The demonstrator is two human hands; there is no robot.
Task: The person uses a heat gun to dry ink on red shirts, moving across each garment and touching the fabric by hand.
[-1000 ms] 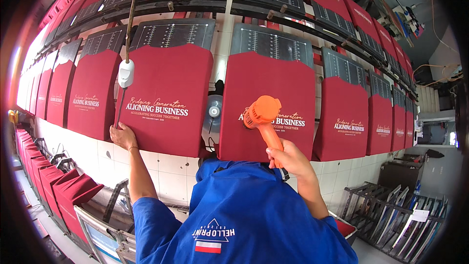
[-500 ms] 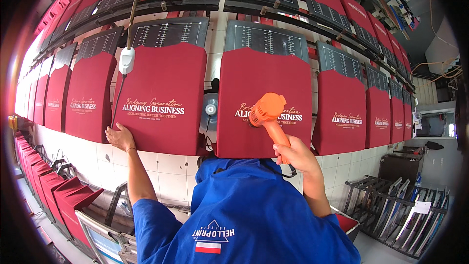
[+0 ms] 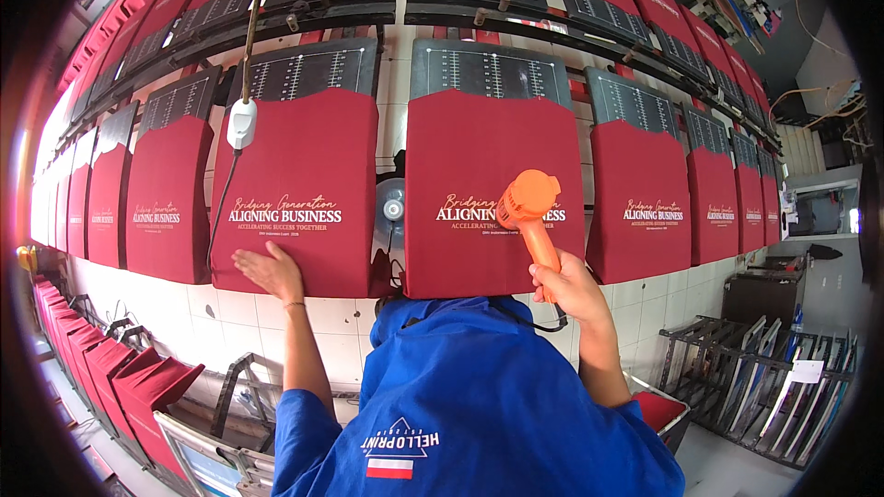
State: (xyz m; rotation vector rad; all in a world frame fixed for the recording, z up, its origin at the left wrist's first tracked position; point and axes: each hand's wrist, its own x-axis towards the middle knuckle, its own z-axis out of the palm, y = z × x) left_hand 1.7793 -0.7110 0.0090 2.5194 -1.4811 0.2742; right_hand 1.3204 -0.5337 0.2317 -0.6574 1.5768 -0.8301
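Observation:
In my right hand point(image 3: 569, 287) is an orange hair dryer point(image 3: 532, 198), gripped by its handle, with its head over the white and gold print of a dark red garment point(image 3: 488, 147). That garment is stretched on a dark printing board point(image 3: 493, 69) with white ruler marks. My left hand point(image 3: 269, 273) is spread out with straight fingers at the lower part of the neighbouring red garment point(image 3: 299, 147), below its print. Whether the palm touches the cloth I cannot tell. A dark cord from the dryer hangs by my right wrist.
A white inline plug connector point(image 3: 241, 124) hangs on a cord over the left garment. Between the two boards sits a round lamp-like fixture point(image 3: 392, 205). More garment-covered boards point(image 3: 640, 193) line both sides. A black rack point(image 3: 764, 396) of frames stands at the lower right.
My left hand has moved right, from the garment's lower left corner beside the cord onto its lower front. My right hand has shifted the hair dryer slightly right.

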